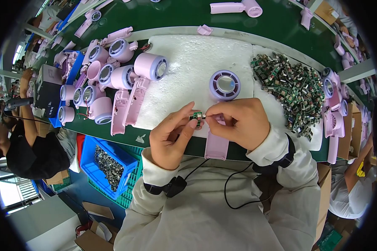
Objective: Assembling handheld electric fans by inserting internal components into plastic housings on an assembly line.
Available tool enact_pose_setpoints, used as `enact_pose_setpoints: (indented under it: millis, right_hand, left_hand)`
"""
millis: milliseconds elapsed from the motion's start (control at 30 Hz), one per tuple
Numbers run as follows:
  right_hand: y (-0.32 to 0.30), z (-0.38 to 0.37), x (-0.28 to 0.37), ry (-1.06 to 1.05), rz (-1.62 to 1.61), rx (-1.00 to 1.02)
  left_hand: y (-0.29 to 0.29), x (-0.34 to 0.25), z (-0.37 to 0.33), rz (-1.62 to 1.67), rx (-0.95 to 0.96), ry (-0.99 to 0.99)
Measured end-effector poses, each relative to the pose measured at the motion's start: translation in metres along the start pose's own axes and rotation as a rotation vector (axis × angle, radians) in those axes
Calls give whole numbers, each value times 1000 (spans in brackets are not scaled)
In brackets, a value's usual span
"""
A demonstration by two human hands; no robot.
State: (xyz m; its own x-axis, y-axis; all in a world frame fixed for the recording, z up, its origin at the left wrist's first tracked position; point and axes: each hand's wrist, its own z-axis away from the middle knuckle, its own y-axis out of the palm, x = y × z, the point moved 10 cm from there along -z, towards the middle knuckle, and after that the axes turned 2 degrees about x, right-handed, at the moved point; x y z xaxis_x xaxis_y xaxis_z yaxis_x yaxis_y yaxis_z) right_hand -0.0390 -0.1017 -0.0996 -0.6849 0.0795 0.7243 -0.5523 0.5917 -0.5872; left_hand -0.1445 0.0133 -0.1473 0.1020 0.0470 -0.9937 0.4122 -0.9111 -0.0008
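Note:
Between the thumb and fingers of my left hand [171, 133] is a small green circuit board [196, 115]. My right hand [241, 123] pinches at the board's right edge; whatever is between those fingertips is too small to make out. Under my right hand lies a pink handheld fan, its round purple-rimmed head [225, 85] on the white foam sheet [184, 62] and its open handle shell [216, 146] pointing toward me. My right hand hides the middle of this fan.
A heap of green circuit boards [289, 90] covers the foam's right side. Several pink fan heads [123, 77] and handle shells [134, 102] crowd the left. More fan parts [334, 121] stand at far right. A blue bin [98, 142] of small parts sits low left. Co-workers sit on both sides.

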Motion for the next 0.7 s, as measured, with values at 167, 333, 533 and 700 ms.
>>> enact_pose_setpoints:
  millis: [167,333,533,700]
  right_hand:
    - [-1,0,6,-21,-14,-22]
    - [-2,0,5,27,-51,-15]
    - [2,5,-8,175,-173,4]
    - [0,5,-9,165,-203,-31]
  left_hand:
    - [2,4,0,75,78,42]
    - [1,5,0,148,85,76]
    - [-2,0,2,142,56,125]
    - [-2,0,1,132,69,91]
